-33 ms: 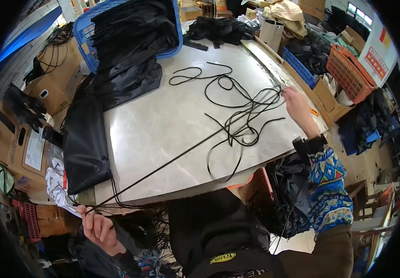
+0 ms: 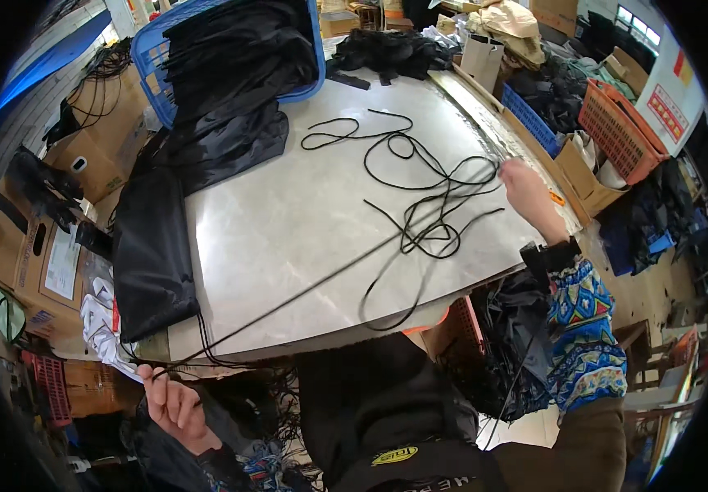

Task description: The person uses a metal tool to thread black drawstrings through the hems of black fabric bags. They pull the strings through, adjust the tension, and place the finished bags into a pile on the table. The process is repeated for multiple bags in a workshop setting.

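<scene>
A long thin black cord (image 2: 288, 298) runs diagonally across the pale worktop (image 2: 256, 246), ending in loose loops and tangles at the right. My left hand (image 2: 175, 407) is low at the front left, with thumb and finger pinched on one end of this cord. Over the worktop's right side, my right hand (image 2: 526, 193) is closed on the cord beside the loops; its fingertips are slightly blurred. A flat black drawstring bag (image 2: 153, 254) lies along the left edge, its cords hanging over the front near my left hand.
Black fabric pieces spill from a blue basket (image 2: 147, 78) at the far left. More black fabric (image 2: 391, 53) is heaped at the back. Cardboard boxes (image 2: 43, 262) stand left; an orange crate (image 2: 620, 131) and a blue crate (image 2: 528, 121) stand right. An orange-handled tool (image 2: 556, 198) lies beyond my right hand.
Loops of cord near my right hand have shifted slightly, and the loop by the front edge has swung a little downward and left. My left hand has hardly moved.
</scene>
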Demonstrator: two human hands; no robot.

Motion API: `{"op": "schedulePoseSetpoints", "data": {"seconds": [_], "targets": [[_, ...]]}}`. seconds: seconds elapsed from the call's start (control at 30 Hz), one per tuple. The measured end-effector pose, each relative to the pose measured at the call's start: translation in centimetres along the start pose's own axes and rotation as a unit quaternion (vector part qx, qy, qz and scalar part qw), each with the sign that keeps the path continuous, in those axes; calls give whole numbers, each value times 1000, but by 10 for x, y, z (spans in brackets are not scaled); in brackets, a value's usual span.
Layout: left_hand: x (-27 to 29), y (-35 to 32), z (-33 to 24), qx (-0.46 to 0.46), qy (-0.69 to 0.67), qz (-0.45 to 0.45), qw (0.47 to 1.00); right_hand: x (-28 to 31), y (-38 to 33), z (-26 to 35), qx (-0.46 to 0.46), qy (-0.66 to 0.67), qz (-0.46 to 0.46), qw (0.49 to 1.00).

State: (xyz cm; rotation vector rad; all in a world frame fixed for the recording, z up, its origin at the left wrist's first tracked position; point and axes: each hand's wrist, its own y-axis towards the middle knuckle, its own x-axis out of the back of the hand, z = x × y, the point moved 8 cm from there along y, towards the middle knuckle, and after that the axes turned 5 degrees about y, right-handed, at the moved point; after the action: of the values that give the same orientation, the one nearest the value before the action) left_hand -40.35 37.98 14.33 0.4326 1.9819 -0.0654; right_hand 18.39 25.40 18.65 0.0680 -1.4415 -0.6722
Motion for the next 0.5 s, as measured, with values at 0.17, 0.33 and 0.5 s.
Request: {"op": "schedulePoseSetpoints", "data": {"seconds": [0.17,0.33,0.5], "targets": [[-20,-12,60,144,341,-45,928,29,-29,75,32,-152,257,954],[-95,-3,183,314,323,93,888,45,-66,234,277,491,346,750],[-100,9,182,287,278,77,913,22,-68,235,159,547,425,704]]}}
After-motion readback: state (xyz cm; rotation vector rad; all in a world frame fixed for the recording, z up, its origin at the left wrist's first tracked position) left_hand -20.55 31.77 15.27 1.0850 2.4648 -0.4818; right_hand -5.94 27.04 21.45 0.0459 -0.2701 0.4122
